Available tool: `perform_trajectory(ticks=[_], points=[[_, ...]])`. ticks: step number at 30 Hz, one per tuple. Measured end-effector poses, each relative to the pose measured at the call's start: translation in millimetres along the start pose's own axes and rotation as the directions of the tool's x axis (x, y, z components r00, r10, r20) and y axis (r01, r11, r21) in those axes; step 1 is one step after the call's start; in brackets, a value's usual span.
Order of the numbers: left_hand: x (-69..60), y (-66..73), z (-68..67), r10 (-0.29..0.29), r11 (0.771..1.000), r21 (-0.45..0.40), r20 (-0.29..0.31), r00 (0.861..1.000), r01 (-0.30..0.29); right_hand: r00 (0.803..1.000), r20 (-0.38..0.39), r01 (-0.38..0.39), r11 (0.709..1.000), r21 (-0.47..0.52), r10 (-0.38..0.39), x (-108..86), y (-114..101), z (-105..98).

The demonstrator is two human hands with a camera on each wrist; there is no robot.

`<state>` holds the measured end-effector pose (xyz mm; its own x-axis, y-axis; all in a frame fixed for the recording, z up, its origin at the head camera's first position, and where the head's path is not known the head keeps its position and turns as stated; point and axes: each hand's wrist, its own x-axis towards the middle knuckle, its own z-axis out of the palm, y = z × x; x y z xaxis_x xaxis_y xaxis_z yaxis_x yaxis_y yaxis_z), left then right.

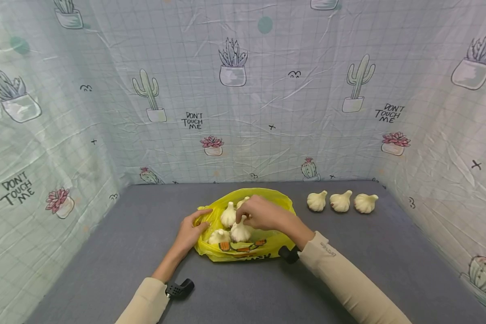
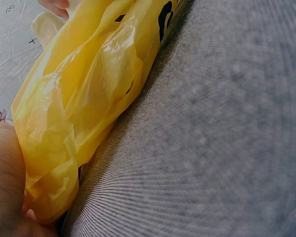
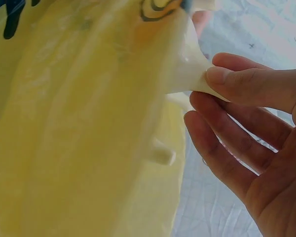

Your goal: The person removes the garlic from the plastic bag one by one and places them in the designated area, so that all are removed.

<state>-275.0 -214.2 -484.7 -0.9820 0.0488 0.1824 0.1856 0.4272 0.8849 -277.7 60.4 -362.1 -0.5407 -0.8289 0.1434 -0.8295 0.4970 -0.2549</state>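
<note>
A yellow plastic bag (image 1: 267, 243) lies with its mouth spread on the table, several white garlic bulbs inside. My left hand (image 1: 189, 233) holds the bag's left side; in the left wrist view the crumpled bag (image 2: 84, 108) lies against the hand (image 2: 7, 182). Over the bag's mouth, my right hand (image 1: 263, 213) pinches one garlic bulb (image 1: 241, 232) by its stem. The right wrist view shows thumb and fingers on that pale stem (image 3: 195, 69), the bulb's body partly behind the bag's wall. Beside it are garlic bulbs at the left (image 1: 228, 216) and front left (image 1: 218, 236).
To the right of the bag, three garlic bulbs stand in a row: left (image 1: 316, 201), middle (image 1: 341, 201) and right (image 1: 365, 203). The grey table (image 1: 145, 234) is enclosed by a cactus-printed sheet (image 1: 267, 103) at the back and sides.
</note>
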Motion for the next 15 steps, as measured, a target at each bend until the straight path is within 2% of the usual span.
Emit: perform_trajectory(ticks=[10,15], points=[[-0.8,1.5,0.6,-0.006,1.000,-0.010,-0.008,1.000,0.006,0.998,-0.060,0.018,0.999,0.041,-0.016,-9.1,-1,-15],[-0.9,0.8,1.3,-0.008,1.000,-0.016,-0.007,1.000,0.008,0.996,-0.088,0.006,0.997,0.079,0.001,-17.5,-1,-24]])
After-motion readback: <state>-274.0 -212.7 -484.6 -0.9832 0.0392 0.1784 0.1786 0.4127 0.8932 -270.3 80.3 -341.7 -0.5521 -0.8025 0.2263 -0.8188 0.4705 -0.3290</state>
